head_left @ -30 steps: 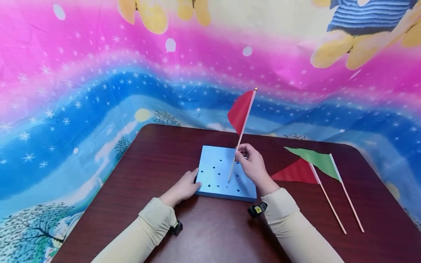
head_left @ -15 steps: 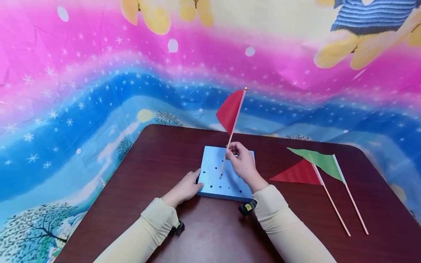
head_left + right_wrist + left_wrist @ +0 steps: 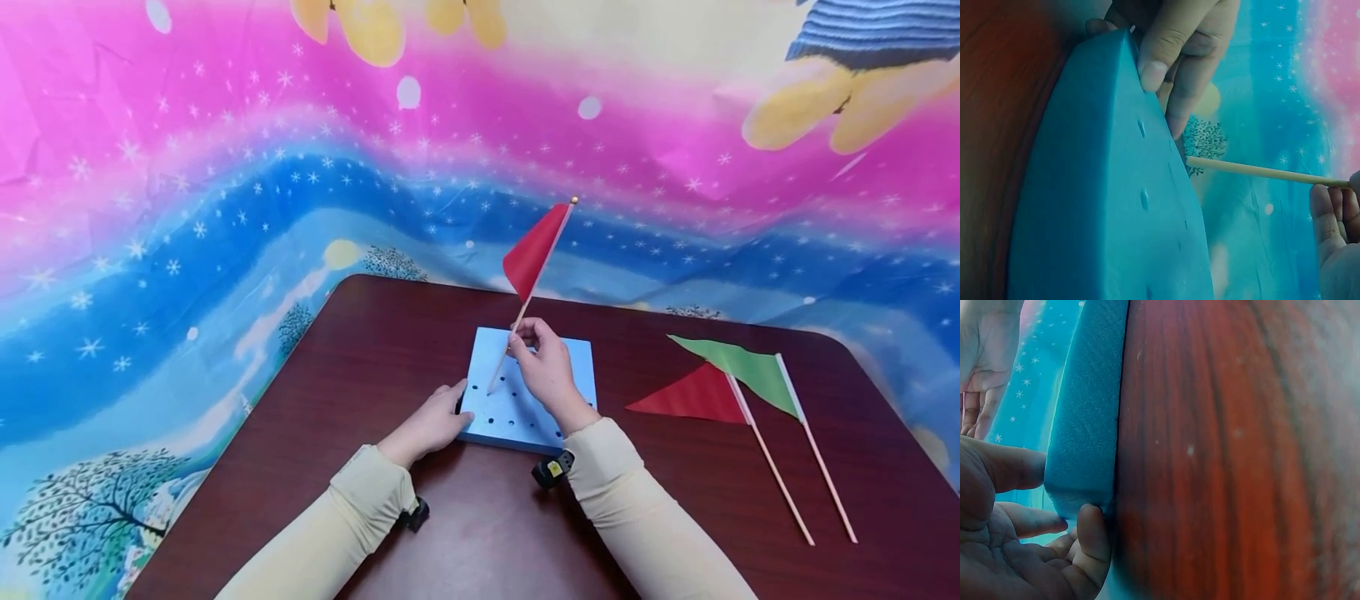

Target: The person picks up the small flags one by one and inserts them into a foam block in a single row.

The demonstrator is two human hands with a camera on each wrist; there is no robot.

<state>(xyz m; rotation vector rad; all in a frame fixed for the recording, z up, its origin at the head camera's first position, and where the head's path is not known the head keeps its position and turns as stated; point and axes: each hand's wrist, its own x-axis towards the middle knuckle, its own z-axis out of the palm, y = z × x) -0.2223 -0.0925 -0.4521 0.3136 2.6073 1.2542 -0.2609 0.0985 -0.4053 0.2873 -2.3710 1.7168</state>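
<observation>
A blue board (image 3: 491, 350) with several small holes lies on the dark wooden table. My left hand (image 3: 429, 421) grips its left edge near the front corner. In the left wrist view, the thumb and fingers close around the corner of the blue board (image 3: 1088, 406). My right hand (image 3: 551, 371) pinches the wooden stick of a red flag (image 3: 535, 254) above the board. The flag leans to the right at its top. In the right wrist view, the lower end of the stick (image 3: 1260, 170) comes close over the holed face, toward the board's left side.
Right of the board lie a second red flag (image 3: 697, 396) and a green flag (image 3: 757, 375), the green one partly over the red. A colourful patterned cloth (image 3: 262, 192) hangs behind the table's far edge (image 3: 450, 285).
My right hand has carried the red flag leftward across the board, its lower tip going from the front right part to the left part. The left hand keeps its grip on the edge.
</observation>
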